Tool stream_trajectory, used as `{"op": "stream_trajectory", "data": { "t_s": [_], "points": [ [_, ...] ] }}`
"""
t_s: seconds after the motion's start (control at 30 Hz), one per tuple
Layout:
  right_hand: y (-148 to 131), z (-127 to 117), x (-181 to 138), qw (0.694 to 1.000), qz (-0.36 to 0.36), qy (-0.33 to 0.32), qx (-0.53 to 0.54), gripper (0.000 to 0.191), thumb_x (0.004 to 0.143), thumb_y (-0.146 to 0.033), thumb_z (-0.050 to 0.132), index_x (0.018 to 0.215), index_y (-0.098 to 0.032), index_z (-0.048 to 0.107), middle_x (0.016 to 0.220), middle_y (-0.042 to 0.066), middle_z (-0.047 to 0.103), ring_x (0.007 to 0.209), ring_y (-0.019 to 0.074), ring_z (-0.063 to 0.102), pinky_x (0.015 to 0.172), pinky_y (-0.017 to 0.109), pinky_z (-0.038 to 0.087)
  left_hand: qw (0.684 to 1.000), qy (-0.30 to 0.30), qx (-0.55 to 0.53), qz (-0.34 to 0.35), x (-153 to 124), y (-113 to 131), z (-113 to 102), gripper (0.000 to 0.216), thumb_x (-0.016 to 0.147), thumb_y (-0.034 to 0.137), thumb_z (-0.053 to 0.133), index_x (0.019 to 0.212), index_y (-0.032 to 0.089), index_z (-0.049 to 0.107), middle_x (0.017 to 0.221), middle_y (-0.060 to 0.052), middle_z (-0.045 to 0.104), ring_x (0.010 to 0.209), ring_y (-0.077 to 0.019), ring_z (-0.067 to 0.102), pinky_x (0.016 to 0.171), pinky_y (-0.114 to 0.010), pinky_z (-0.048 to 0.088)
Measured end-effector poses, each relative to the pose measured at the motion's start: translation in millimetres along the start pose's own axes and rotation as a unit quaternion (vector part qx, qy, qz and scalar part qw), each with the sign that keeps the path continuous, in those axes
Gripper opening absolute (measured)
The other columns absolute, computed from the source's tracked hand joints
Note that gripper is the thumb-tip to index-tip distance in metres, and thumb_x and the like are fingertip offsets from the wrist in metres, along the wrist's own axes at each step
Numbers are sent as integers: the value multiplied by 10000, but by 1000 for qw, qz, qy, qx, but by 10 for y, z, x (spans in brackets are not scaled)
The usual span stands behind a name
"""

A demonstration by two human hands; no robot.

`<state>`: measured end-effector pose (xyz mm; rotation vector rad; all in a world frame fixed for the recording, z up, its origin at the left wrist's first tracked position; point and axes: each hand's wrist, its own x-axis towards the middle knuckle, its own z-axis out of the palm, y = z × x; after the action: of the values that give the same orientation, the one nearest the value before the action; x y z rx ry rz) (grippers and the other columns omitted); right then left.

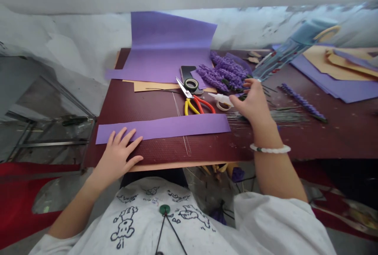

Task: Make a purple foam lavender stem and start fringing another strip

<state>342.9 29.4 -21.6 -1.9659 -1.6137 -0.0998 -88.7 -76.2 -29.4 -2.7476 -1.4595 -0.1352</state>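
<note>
The dark red desk (165, 152) stretches beyond the right hand (251, 99), with a pale, scuffed wall (73, 34) ahead of both hands. The right hand is curved, thumb against a small white nozzled bottle (223, 98); it hides the bottle's rear, so I cannot tell whether it grips. Beneath the fingers of the left hand (117, 153), spread flat, lies a long, plain purple paper strip (183, 126), slightly wavy along its top edge.

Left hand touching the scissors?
Apart. The head view shows a stretch of purple strip between the left hand and the scissors.
</note>
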Motion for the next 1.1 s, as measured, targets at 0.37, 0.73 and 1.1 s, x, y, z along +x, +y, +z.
{"op": "stream_trajectory", "data": {
  "t_s": [0.37,0.73,1.1],
  "points": [
    [-270,-241,-55,997,-71,-9,-29,454,871,-360,443,1184,-70,595,1097,237,617,1070,323,559,931,477,412,994,101,-52,-7,-79,62,45,431,890,425,497,1239,191,596,1318,-138,562,1273,-321,451,1102,-557,323],
    [-1789,-45,-653,839,-25,-304,452,279,648,-388,716,814,-209,581,683,-30,583,558,91,490,507,236,380,973,198,-106,-56,-370,-61,-22,120,865,208,551,893,241,662,967,-49,694,944,-210,618,870,-413,488],
    [-2698,501,-798,683,55,-380,621,163,569,-220,633,692,-186,531,613,-54,531,595,80,485,581,241,373,957,240,-90,-132,-563,-359,152,159,851,222,560,973,216,662,1115,-83,644,1087,-257,561,964,-448,421]
  ]
}}
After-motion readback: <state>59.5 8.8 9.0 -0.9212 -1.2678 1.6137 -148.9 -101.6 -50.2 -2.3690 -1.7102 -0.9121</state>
